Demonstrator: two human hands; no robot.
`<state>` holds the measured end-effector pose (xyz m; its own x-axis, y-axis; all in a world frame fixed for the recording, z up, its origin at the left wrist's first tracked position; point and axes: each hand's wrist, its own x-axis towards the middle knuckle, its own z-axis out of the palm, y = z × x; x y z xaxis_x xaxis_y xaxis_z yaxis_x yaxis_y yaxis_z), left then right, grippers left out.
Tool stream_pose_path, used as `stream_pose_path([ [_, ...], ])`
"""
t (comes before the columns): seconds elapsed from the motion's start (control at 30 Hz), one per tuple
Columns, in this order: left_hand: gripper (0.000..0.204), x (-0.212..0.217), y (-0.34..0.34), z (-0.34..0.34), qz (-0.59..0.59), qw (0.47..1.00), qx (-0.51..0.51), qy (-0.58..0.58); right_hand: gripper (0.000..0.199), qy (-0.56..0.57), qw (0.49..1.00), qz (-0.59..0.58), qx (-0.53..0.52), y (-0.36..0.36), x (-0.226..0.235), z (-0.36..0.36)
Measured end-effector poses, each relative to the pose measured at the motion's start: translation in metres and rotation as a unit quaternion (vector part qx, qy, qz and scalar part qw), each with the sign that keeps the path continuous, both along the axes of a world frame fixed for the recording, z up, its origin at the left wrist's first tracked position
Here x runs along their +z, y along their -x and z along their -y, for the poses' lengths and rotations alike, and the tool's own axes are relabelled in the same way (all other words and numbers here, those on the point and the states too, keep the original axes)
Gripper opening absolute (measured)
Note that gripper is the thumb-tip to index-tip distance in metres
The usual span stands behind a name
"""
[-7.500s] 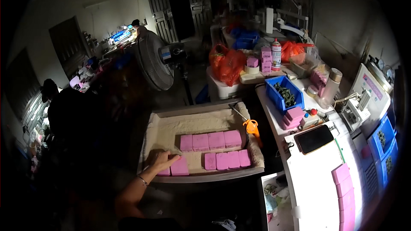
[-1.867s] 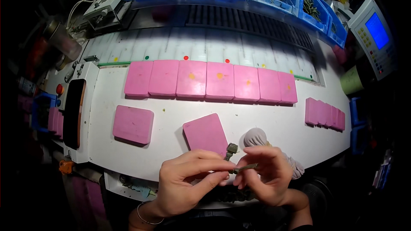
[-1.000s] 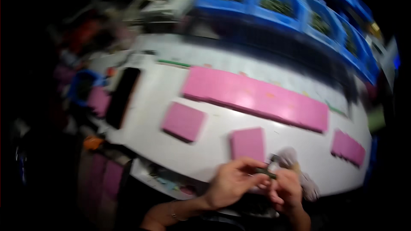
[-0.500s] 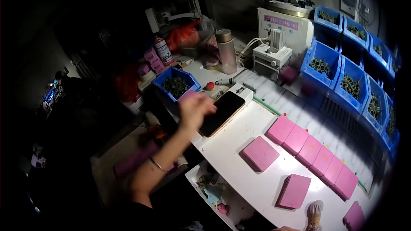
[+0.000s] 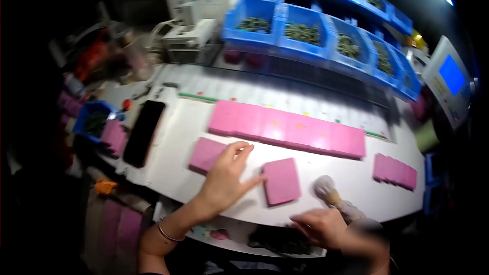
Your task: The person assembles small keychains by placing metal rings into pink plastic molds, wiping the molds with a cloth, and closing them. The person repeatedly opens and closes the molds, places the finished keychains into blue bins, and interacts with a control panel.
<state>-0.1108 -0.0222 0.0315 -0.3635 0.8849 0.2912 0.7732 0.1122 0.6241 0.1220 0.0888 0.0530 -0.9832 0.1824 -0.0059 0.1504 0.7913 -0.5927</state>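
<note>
My left hand is over the white worktop, fingers spread and nothing in them. Its fingers pass over the edge of a flat pink block, and its thumb reaches the left edge of another pink block; whether it touches cannot be told. Low at the front edge is my right hand, slightly blurred, with loosely curled fingers and no object visible in them. Beside it lies a soft-bristled brush with a light handle. Behind both hands runs a row of joined pink blocks.
A phone lies left, beside a blue bin and a pink block. Blue bins of small greenish rings line the back. Right are notched pink pieces and a blue-screened device. An open drawer sits below.
The view has turned right. My left hand has moved from near the blue bin and phone to the pink blocks. My right hand has come up from the lower edge beside the brush.
</note>
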Motion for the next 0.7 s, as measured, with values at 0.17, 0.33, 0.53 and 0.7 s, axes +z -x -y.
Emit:
stream_pose_path([
  [0.17, 0.075, -0.014, -0.052, -0.032, 0.017, 0.998, -0.043, 0.037, 0.019, -0.100, 0.983, -0.141, -0.067, 0.002, 0.005, -0.005],
  [0.33, 0.043, -0.014, -0.075, -0.015, -0.044, 0.973, -0.104, -0.202, 0.024, -0.101, 0.960, -0.223, -0.135, -0.003, 0.001, -0.003],
  [0.53, 0.008, -0.007, -0.087, 0.002, 0.227, 0.947, -0.061, -0.217, 0.014, -0.047, 0.954, -0.274, -0.113, -0.009, 0.013, 0.004],
  [0.7, 0.038, -0.008, -0.094, 0.008, 0.292, 0.942, -0.088, -0.140, 0.047, -0.160, 0.970, -0.092, -0.157, -0.026, 0.006, -0.013],
])
